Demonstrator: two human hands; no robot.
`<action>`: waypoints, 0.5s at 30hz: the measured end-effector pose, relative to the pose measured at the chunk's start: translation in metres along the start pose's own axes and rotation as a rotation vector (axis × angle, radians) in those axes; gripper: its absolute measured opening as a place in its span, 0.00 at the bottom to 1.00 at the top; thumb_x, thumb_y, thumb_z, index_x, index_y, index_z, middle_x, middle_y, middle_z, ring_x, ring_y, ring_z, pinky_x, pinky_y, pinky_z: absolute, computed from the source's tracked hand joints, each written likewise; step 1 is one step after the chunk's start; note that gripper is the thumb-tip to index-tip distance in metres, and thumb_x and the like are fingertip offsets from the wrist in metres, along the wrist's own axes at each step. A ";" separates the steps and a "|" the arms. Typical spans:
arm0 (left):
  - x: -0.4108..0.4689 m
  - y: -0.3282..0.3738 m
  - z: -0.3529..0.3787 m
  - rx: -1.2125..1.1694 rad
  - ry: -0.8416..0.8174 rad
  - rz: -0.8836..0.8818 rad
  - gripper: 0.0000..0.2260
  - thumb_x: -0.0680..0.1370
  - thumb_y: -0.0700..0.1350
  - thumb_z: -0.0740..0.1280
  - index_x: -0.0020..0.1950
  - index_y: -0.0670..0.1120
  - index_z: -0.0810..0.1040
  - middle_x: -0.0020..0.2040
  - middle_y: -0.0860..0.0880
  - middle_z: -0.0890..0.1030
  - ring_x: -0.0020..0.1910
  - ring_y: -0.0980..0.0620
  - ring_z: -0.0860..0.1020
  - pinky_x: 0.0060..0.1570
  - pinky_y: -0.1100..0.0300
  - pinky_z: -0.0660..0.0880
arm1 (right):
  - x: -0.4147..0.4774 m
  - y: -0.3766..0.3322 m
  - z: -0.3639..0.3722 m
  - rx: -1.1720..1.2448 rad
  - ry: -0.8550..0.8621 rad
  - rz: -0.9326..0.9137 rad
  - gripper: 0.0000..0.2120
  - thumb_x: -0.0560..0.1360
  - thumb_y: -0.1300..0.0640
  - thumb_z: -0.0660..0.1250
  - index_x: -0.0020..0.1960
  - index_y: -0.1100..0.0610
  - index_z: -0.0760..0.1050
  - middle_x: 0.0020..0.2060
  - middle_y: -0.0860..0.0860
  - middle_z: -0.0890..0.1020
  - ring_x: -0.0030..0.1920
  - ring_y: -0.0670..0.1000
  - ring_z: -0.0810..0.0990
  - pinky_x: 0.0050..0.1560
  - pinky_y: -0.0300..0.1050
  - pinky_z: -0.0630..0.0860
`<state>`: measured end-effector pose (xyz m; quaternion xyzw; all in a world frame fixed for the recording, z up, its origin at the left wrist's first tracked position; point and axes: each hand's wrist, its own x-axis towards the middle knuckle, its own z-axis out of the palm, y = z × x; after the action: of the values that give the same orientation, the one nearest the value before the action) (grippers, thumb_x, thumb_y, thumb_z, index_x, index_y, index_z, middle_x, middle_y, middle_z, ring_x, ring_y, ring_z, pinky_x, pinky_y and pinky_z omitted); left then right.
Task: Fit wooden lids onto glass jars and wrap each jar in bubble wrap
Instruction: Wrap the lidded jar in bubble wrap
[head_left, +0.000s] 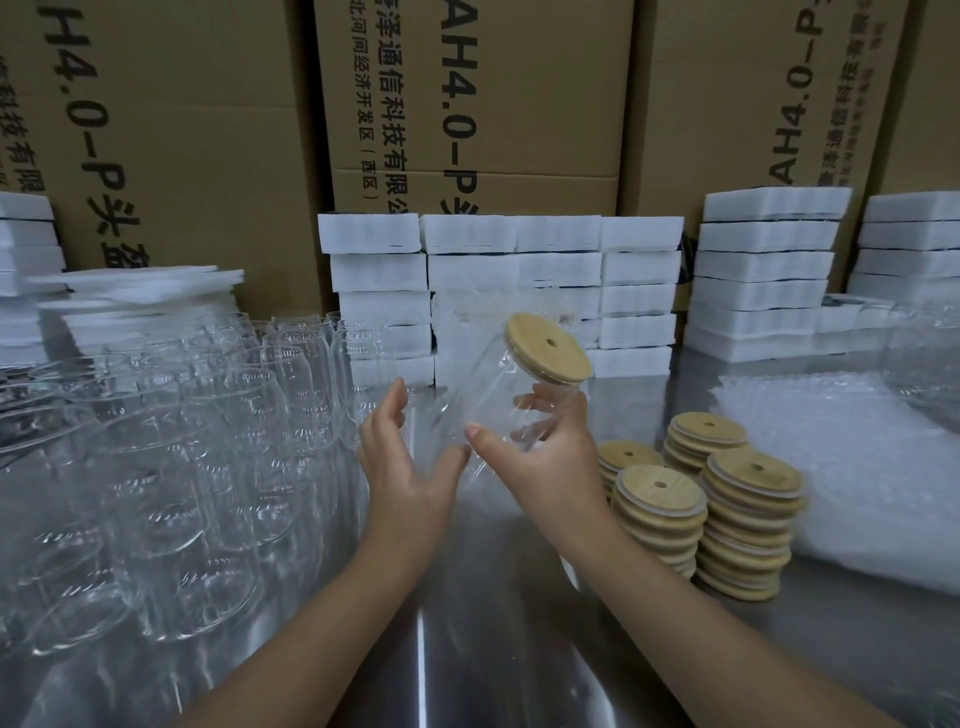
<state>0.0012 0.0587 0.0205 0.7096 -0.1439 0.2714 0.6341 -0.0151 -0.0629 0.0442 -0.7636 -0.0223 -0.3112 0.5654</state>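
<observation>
The lid (548, 349) is on the jar (488, 410), which is held tilted above the middle of the table (493, 623). The right hand (545, 462) grasps its body, while the left hand (400, 457), fingers relaxed, lies at its base. Lidding seems done. Next, the jar likely goes right onto the bubble wrap (857, 467).

A clear glass jar (480, 387), capped with a round wooden lid with a centre hole (548, 349), is tilted above the steel table (493, 649). The right hand (540, 462) grips the jar's side. The left hand (402, 460), fingers fairly straight, cups its base. Stacks of matching wooden lids (701, 504) stand right of the jar, with a white bubble wrap sheet (857, 467) beyond them. Empty clear glass jars (208, 426) crowd its left.
</observation>
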 end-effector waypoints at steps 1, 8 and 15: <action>0.002 0.000 0.002 -0.005 0.047 -0.062 0.28 0.76 0.48 0.69 0.72 0.55 0.61 0.66 0.56 0.63 0.68 0.59 0.65 0.66 0.66 0.61 | 0.001 0.001 0.000 0.017 0.023 -0.005 0.26 0.57 0.37 0.74 0.47 0.39 0.63 0.41 0.41 0.75 0.41 0.40 0.77 0.43 0.42 0.76; 0.012 0.001 0.005 -0.369 0.096 -0.535 0.09 0.80 0.42 0.61 0.42 0.44 0.78 0.36 0.46 0.80 0.31 0.54 0.78 0.36 0.61 0.79 | 0.002 0.006 0.001 0.020 0.053 -0.064 0.26 0.58 0.39 0.75 0.48 0.39 0.63 0.44 0.38 0.74 0.45 0.36 0.75 0.45 0.40 0.75; 0.011 -0.001 0.000 -0.354 0.153 -0.470 0.07 0.79 0.36 0.66 0.41 0.40 0.78 0.31 0.46 0.75 0.26 0.58 0.76 0.27 0.67 0.76 | 0.000 0.004 0.000 -0.022 0.057 -0.084 0.33 0.59 0.39 0.76 0.55 0.42 0.61 0.45 0.35 0.73 0.50 0.33 0.73 0.46 0.38 0.74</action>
<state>0.0106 0.0603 0.0259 0.5793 0.0274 0.1408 0.8024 -0.0135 -0.0644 0.0404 -0.7590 -0.0347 -0.3566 0.5436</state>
